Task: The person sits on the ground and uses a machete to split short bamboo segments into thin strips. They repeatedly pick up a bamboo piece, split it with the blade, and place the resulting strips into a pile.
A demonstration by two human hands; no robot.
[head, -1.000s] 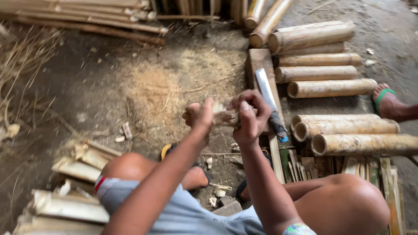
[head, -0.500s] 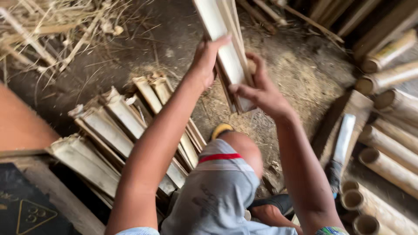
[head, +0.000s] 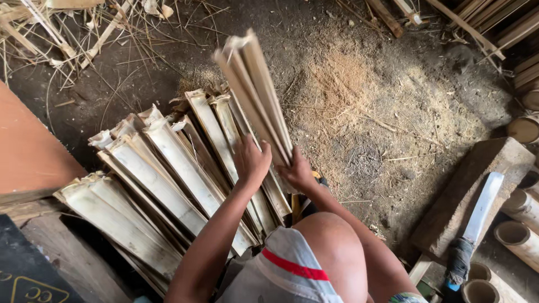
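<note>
Both hands grip one bundle of split bamboo slats (head: 255,92) at its near end; the slats point away from me and slightly left, held above the ground. My left hand (head: 251,161) clasps the bundle's left side, my right hand (head: 296,172) its right side. Under and to the left of the bundle lies a pile of split bamboo pieces (head: 163,174), pale inner sides up, fanned out on the dirt floor. My bent knee (head: 331,252) fills the bottom centre.
A big knife with a wrapped handle (head: 474,224) lies on a wooden block (head: 449,199) at the right. Round bamboo sections (head: 519,224) lie at the right edge. Sawdust (head: 359,90) covers the ground ahead. An orange board (head: 28,146) stands at the left.
My view swung left from the chopping block to the slat pile. The slat bundle in both hands has come lower and now hangs over the pile.
</note>
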